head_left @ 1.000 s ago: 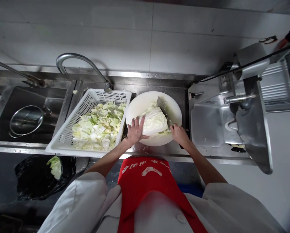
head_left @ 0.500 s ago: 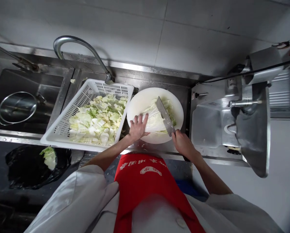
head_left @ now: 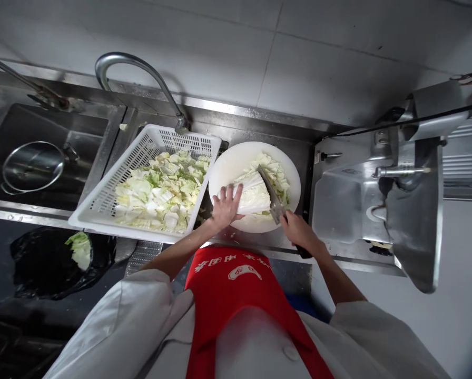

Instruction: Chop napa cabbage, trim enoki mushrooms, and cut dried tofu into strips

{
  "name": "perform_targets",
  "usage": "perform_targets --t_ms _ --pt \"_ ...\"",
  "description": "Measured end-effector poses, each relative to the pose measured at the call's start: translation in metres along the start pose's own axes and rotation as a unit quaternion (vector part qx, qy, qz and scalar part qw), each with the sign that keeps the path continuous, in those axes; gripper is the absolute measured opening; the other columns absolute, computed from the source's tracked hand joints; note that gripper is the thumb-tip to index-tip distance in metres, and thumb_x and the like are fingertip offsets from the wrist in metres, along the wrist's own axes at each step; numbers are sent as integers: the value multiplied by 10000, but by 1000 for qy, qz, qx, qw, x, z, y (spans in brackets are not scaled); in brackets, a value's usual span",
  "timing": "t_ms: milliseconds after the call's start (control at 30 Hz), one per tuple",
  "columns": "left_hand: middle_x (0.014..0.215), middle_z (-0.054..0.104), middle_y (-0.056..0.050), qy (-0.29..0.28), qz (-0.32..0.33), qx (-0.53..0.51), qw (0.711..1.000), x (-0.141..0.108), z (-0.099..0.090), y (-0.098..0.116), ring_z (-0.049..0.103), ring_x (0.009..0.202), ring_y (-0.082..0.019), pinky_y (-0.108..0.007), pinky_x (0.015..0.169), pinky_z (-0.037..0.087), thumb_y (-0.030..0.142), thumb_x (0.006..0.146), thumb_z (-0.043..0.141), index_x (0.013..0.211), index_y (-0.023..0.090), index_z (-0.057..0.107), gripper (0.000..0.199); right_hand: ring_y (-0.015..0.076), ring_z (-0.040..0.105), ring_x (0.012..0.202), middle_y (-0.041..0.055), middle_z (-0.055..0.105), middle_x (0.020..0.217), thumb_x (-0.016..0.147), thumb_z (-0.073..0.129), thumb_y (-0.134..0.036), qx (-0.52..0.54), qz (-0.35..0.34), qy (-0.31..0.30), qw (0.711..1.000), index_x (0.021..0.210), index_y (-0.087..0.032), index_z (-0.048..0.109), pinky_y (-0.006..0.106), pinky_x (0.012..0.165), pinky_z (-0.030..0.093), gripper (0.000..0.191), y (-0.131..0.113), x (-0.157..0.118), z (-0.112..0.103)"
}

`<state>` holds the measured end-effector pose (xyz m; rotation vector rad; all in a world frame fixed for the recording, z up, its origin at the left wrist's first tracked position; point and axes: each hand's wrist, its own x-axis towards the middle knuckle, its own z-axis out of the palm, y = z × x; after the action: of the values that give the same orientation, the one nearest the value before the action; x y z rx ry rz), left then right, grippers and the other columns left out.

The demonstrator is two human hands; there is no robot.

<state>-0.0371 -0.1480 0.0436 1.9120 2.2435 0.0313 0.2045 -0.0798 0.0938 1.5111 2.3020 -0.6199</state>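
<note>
My left hand [head_left: 225,208] presses on the left end of a halved napa cabbage [head_left: 255,196], its fingers spread over the leaves and its thumb along the near side. A round white cutting board [head_left: 227,162] lies under the cabbage. In my right hand [head_left: 299,230] is the dark handle of a cleaver [head_left: 273,197]. The blade stands near upright at the cabbage's cut right end. Beyond the blade, cut cabbage pieces [head_left: 277,176] lie on the board's right side.
Left of the board, a white perforated basket [head_left: 97,202] holds chopped cabbage [head_left: 160,192]. A curved faucet [head_left: 141,62] arches behind it. Further left, a sink [head_left: 84,134] contains a round pot [head_left: 33,167]. A black bag [head_left: 42,263] is below, and a metal machine [head_left: 413,205] stands at right.
The cleaver's blade has tipped more upright and shifted slightly right, showing the cabbage's cut face and more cut pieces. My left hand stays on the cabbage. The view has shifted slightly.
</note>
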Motion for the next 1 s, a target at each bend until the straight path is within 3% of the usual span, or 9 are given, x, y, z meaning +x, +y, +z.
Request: perform_targets --t_ms 133,200,333,433,500,667,833,1000 --pt "1660 325 -233 -2 -5 -2 1000 1 -4 3 356 1444 -487 -651 1118 398 566 759 863 1704 240 132 1238 206 715 873 129 752 948 1114 375 -263 -3 59 -3 998 1165 -118 594 257 682 357 267 -9 -10 46" --pt "1662 322 -228 2 -6 -17 1000 0 -7 1 358 1442 -487 -652 1126 389 551 735 885 1700 243 160 1246 210 715 882 137 755 965 1121 352 -259 0 66 4 998 1197 -105 578 260 680 348 284 -14 -8 58" --pt "1695 263 -199 40 23 -106 993 -10 -2 -15 356 1461 -464 -613 1134 397 637 769 824 1690 278 204 1167 223 715 896 137 758 996 1117 371 -291 -4 54 35 998 1142 -130 613 269 692 355 292 -14 -20 42" --pt "1616 402 -171 126 24 -186 974 -16 16 -25 399 1464 -365 -537 1168 394 589 962 602 1610 254 394 758 232 705 816 126 744 915 1111 346 -284 -8 57 96 994 1119 -131 622 283 661 352 316 -16 -46 24" --pt "1525 499 -168 175 -2 -207 962 -16 30 -26 432 1445 -328 -518 1185 388 499 1017 515 1519 222 518 573 234 693 762 111 726 856 1108 331 -289 -8 47 129 991 1135 -131 619 288 636 348 330 -23 -64 18" --pt "1468 561 -162 191 -37 -201 960 -8 47 -21 463 1424 -320 -519 1195 388 511 1000 528 1399 200 623 515 232 702 741 91 711 803 1102 360 -289 -25 21 87 996 1110 -149 615 284 629 367 291 -44 -82 5" --pt "1450 586 -157 182 -22 -213 960 -4 46 -23 456 1432 -317 -525 1201 384 515 989 543 1382 194 631 515 231 726 819 120 736 883 1112 366 -297 -39 29 44 998 1080 -151 610 274 656 401 286 -44 -54 -12" --pt "1451 589 -154 180 -12 -218 959 -11 53 -24 436 1458 -335 -557 1212 375 518 962 595 1355 197 643 510 182 709 870 147 741 957 1117 371 -222 -51 10 4 999 1133 -92 613 234 729 431 275 -63 6 13"
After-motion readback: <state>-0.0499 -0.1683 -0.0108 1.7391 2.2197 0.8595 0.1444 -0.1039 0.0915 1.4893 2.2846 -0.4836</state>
